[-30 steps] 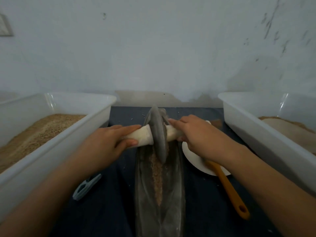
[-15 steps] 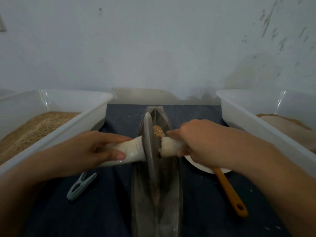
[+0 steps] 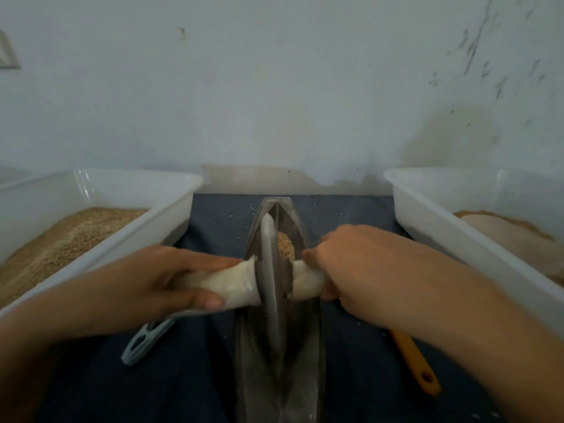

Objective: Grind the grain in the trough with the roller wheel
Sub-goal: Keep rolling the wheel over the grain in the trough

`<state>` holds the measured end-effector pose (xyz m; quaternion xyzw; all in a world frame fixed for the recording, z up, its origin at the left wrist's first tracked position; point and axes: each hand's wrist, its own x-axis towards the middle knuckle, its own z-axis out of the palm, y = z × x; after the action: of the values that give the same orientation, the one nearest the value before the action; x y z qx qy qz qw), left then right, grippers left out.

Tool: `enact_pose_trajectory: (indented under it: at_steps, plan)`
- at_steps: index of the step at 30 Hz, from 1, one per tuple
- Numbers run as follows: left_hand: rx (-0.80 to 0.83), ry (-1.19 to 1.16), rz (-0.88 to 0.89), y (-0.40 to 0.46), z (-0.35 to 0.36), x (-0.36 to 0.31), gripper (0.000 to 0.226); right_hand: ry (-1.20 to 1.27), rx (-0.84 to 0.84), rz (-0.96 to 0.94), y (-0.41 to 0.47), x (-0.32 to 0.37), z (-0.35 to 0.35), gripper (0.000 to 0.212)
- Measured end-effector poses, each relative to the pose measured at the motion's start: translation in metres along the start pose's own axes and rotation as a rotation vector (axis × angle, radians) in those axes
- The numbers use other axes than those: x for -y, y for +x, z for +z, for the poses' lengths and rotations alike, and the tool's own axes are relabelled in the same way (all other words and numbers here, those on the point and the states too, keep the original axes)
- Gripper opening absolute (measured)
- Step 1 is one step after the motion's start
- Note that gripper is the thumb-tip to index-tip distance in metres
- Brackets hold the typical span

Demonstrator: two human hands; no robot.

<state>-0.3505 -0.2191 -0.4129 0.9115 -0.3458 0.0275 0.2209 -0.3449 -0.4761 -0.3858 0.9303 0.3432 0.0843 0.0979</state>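
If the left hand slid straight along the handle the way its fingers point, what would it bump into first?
The left hand grips the white handle with its fingers pointing right, toward the middle. Sliding that way, it would most likely meet the grey roller wheel first, standing in the trough just past its fingertips.

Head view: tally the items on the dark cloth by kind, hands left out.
Tubs: 2, left, right
Trough: 1
Roller wheel: 1
Clip: 1
Orange handle: 1
Total: 6
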Motion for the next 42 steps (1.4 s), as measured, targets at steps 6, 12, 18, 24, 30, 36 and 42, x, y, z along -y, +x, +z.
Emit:
enact_pose_trajectory:
  at_steps: [6,12,18,24,30,36,42]
  plan:
    - [0.163,-0.145,-0.039,-0.004,-0.006,0.002,0.047,0.048,-0.023,-0.051,-0.007,0.004,-0.002,0.032]
    - [-0.191,0.219,-0.240,0.024,0.023,0.007,0.045,0.043,-0.115,0.155,0.033,-0.023,0.029,0.054]
    - [-0.348,0.393,-0.103,0.035,0.030,0.008,0.051,0.099,-0.172,0.181,0.029,-0.029,0.039,0.050]
    - [0.047,-0.108,-0.134,-0.001,0.001,0.005,0.052,0.018,0.021,0.013,-0.006,0.002,-0.006,0.024]
    - [0.091,-0.187,-0.055,-0.003,-0.005,-0.003,0.047,0.051,0.036,-0.001,-0.016,0.006,-0.014,0.034]
    - [-0.380,0.355,-0.162,0.029,0.030,0.003,0.053,0.109,-0.122,0.186,0.030,-0.027,0.030,0.051]
    - [-0.343,0.290,-0.110,0.030,0.026,0.003,0.055,0.080,-0.102,0.151,0.026,-0.028,0.029,0.040]
